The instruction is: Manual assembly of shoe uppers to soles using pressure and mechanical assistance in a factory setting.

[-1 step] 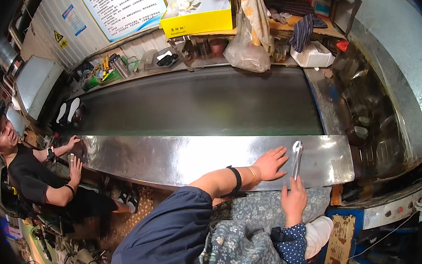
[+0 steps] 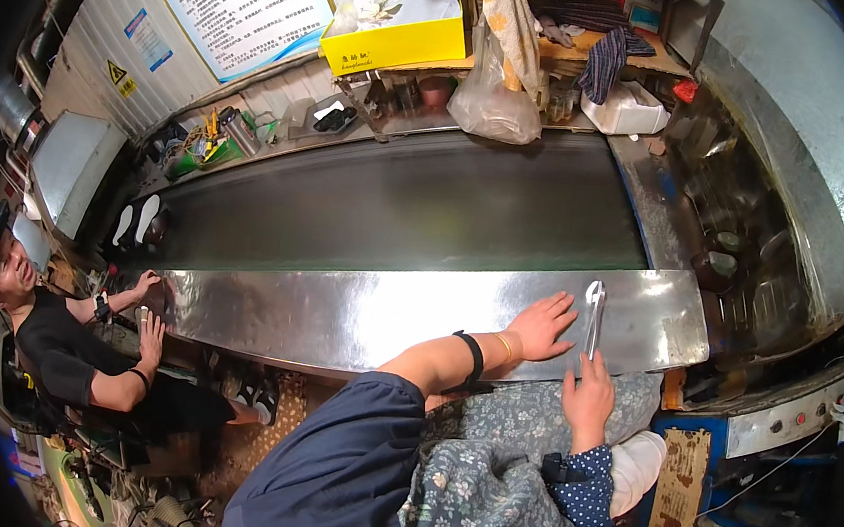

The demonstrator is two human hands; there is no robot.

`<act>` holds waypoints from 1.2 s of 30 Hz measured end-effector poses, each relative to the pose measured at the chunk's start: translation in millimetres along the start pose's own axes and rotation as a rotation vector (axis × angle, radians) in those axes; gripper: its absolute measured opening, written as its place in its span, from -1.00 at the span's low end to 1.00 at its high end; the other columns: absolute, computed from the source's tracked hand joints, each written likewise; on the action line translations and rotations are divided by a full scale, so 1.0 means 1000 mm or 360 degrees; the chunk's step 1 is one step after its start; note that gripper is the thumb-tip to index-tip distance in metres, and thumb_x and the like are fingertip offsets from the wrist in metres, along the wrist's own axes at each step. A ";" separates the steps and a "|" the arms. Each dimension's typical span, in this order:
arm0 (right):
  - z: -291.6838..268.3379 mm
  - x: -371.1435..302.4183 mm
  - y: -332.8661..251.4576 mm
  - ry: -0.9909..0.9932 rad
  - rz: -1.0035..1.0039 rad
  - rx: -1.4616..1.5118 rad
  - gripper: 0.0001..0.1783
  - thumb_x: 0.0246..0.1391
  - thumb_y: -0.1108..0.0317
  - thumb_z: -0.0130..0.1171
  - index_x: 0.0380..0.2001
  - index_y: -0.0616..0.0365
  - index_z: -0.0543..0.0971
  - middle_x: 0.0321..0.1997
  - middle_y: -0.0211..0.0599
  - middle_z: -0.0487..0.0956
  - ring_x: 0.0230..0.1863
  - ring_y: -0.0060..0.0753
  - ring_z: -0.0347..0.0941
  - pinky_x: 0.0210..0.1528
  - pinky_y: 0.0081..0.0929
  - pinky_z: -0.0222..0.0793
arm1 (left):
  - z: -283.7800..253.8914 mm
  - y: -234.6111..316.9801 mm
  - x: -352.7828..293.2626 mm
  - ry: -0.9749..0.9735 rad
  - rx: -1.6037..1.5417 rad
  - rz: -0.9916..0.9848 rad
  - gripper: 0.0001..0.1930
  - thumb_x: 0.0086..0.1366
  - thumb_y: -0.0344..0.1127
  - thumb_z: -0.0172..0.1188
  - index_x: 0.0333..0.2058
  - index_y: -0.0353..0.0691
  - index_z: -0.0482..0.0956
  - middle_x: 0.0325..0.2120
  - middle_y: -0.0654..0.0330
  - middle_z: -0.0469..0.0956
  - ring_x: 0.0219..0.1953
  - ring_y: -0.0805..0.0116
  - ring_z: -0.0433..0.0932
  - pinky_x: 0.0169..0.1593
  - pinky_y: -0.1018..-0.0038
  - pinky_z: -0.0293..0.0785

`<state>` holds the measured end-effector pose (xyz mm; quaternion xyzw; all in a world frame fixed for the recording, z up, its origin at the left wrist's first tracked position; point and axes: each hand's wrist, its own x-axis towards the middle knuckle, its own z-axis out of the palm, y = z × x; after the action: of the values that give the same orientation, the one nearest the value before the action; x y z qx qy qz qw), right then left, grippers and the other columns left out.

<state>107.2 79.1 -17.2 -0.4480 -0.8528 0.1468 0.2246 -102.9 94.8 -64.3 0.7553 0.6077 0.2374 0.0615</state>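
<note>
My left hand point(image 2: 543, 328) rests palm down on a long, shiny metal worktop point(image 2: 357, 313), fingers stretched out and nothing in it. Just to its right lies a silver, pincer-like metal tool point(image 2: 594, 314), its rounded head pointing away from me. The lower end of that tool runs under the fingers of my right hand point(image 2: 589, 394), which are closed over its handles at the worktop's near edge. The handle ends are hidden by the fingers.
Behind the worktop runs a dark conveyor belt point(image 2: 397, 201), with white-soled shoe parts point(image 2: 148, 214) at its left end. A co-worker point(image 2: 74, 343) sits at the left, hands near the worktop. A yellow box point(image 2: 393, 45) and a plastic bag point(image 2: 496, 104) are at the back.
</note>
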 end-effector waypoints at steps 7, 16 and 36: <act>0.000 0.002 -0.001 -0.0020 0.0022 -0.0032 -0.51 -0.02 0.32 0.26 0.04 0.22 0.56 0.22 0.14 0.46 0.10 0.16 0.47 0.13 -0.08 0.39 | -0.004 0.002 0.001 -0.0002 0.0024 -0.0010 -0.33 0.26 0.09 0.17 0.18 -0.30 0.42 0.30 -0.18 0.24 0.38 -0.13 0.16 0.38 0.11 0.16; -0.001 0.000 -0.002 -0.0050 0.0068 0.0010 -0.48 -0.03 0.31 0.29 0.05 0.21 0.57 0.21 0.18 0.47 0.13 0.20 0.46 0.16 -0.06 0.37 | -0.003 0.003 -0.001 -0.0057 0.0003 -0.0040 -0.33 0.27 0.08 0.15 0.19 -0.29 0.41 0.31 -0.17 0.22 0.40 -0.12 0.13 0.39 0.11 0.13; -0.002 0.000 -0.005 -0.0046 0.0070 0.0004 -0.48 -0.04 0.31 0.28 0.04 0.23 0.57 0.19 0.18 0.48 0.13 0.20 0.46 0.16 -0.07 0.38 | -0.004 0.002 -0.002 -0.0064 0.0008 -0.0033 -0.32 0.26 0.10 0.15 0.21 -0.28 0.40 0.33 -0.18 0.20 0.41 -0.13 0.11 0.39 0.10 0.11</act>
<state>104.8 76.1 -12.9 -0.4643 -0.8457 0.1592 0.2096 -102.6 92.0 -60.7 0.7538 0.6147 0.2199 0.0742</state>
